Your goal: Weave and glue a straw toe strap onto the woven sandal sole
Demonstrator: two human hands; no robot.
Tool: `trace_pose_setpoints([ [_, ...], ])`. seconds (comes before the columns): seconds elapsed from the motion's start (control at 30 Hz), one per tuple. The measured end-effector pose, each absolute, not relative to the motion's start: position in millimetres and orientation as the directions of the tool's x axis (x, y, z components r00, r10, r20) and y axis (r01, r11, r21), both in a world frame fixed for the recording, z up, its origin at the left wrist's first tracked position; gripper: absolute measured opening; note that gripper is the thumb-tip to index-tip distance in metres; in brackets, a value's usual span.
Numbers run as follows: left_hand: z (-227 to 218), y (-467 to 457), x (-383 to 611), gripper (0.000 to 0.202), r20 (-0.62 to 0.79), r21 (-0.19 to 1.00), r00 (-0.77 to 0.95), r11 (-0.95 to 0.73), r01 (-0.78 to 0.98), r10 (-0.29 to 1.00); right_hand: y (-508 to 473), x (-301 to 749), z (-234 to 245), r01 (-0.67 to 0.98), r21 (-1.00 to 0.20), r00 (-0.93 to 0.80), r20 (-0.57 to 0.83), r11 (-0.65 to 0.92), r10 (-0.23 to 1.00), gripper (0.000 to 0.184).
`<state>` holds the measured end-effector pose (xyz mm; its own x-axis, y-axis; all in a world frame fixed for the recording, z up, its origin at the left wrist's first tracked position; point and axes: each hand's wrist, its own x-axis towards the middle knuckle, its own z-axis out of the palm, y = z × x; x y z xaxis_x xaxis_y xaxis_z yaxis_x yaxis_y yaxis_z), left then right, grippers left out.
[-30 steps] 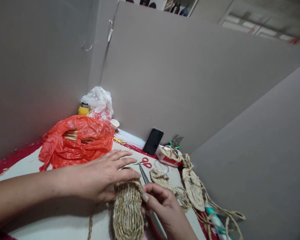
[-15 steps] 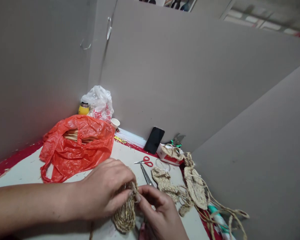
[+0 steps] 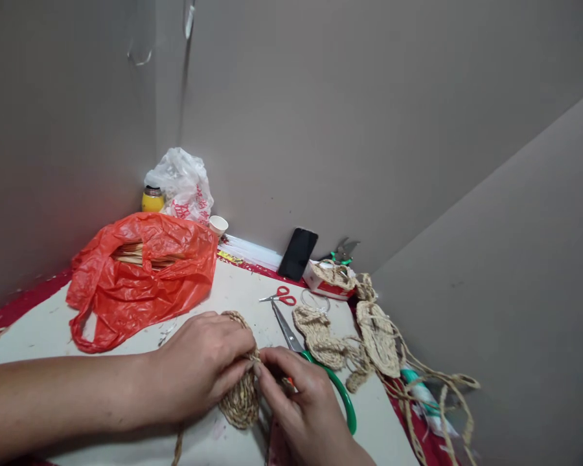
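An oval woven straw piece (image 3: 240, 404) stands tilted above the table between my hands. My left hand (image 3: 201, 362) is closed around its upper part, thumb against the right edge. At that same edge, the thumb and forefinger of my right hand (image 3: 311, 404) pinch; any needle or thread between them is too small to see. Partly behind the right hand lie large scissors with green handles (image 3: 347, 404). Beyond them are small red-handled scissors (image 3: 285, 296) and another woven straw piece (image 3: 320, 336).
A red plastic bag (image 3: 146, 304) with straw strips inside lies at the left. Along the wall are a white bag (image 3: 182, 181), a yellow jar (image 3: 152, 200), a paper cup (image 3: 218, 224), a phone (image 3: 298, 254) and pruning shears (image 3: 344, 251). Straw cords (image 3: 427, 372) trail at the right.
The camera view has tilted down, so things appear slightly higher and left. More of the green scissor handle shows. Both hands keep their hold at the woven piece's edge.
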<state>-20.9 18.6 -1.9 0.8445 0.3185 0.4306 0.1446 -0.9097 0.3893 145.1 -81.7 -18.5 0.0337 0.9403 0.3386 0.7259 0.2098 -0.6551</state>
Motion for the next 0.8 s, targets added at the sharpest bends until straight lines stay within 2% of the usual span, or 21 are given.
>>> trace_pose_setpoints([
  [0.17, -5.3, 18.8, -17.2, 0.013, 0.417, 0.44, 0.85, -0.89, 0.122, 0.323, -81.5, 145.2, -19.0, 0.711, -0.684, 0.05, 0.28, 0.163, 0.959, 0.016],
  [0.33, -9.2, 21.9, -12.1, 0.011, 0.39, 0.422, 0.846, -0.887, 0.185, 0.362, -77.6, 147.2, -23.1, 0.69, -0.713, 0.082, 0.254, 0.129, 0.964, 0.016],
  [0.47, -9.3, 23.1, -9.0, 0.011, 0.392, 0.313, 0.858, -0.925, 0.217, 0.334, -74.7, 147.5, -26.2, 0.699, -0.707, 0.08, 0.229, 0.109, 0.97, 0.017],
  [0.63, -12.2, 22.8, -5.6, 0.016, 0.467, 0.128, 0.853, -0.972, 0.198, 0.236, -72.4, 146.0, -27.2, 0.692, -0.716, 0.102, 0.224, 0.093, 0.969, 0.018],
  [0.8, -11.1, 23.0, -4.5, 0.016, 0.442, 0.106, 0.866, -0.973, 0.206, 0.232, -71.4, 145.1, -27.4, 0.687, -0.722, 0.118, 0.227, 0.085, 0.967, 0.019],
])
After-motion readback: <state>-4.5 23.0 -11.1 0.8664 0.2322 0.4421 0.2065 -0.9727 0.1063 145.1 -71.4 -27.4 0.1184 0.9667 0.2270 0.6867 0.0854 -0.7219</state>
